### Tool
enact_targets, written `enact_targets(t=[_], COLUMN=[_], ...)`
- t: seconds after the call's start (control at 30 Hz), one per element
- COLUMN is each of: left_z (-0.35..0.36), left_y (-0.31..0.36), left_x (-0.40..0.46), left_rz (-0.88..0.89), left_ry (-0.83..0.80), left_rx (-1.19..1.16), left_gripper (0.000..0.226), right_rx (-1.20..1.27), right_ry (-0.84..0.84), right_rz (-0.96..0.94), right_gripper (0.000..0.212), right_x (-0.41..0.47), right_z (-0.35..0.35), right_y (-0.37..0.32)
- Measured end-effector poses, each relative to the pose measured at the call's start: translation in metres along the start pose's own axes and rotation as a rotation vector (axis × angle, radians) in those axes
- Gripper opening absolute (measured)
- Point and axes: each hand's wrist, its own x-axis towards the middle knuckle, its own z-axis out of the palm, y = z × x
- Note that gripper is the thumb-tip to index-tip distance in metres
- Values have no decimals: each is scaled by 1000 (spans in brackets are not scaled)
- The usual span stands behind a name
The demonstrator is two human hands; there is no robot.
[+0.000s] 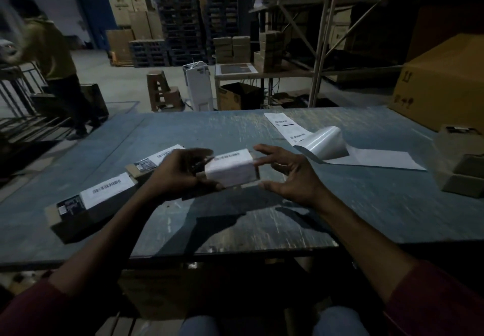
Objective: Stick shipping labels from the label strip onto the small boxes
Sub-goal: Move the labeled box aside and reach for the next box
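A small box wrapped in a white barcode label is held above the table's middle. My left hand grips its left end with curled fingers. My right hand is at its right end, fingers spread and nearly straight, fingertips touching the box's edge. The label strip lies at the back right, curled up in the middle, with printed labels on its far part. Two labelled boxes lie on the left: one nearer, one farther back.
The grey table ends just in front of my arms. A large cardboard carton stands at the back right, with small brown boxes at the right edge. A person stands far left beyond the table. Shelving and stacked cartons fill the background.
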Motion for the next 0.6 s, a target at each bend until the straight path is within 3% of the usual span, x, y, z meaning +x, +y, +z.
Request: enact_targets(t=[0.13,0.4,0.6], left_z=[-30,-64,-70], left_y=[-25,-77,-79], left_x=[10,31,36], left_rz=[-67,-300,-330], left_ry=[254,373,272], left_rx=[151,172,220], left_gripper=[86,99,64], right_rx=[-159,-264,-363], right_ry=[110,178,102], right_rz=[59,198,165], right_gripper=[40,31,33], right_x=[2,-10,-11], right_z=[12,19,20], right_y=[26,58,58])
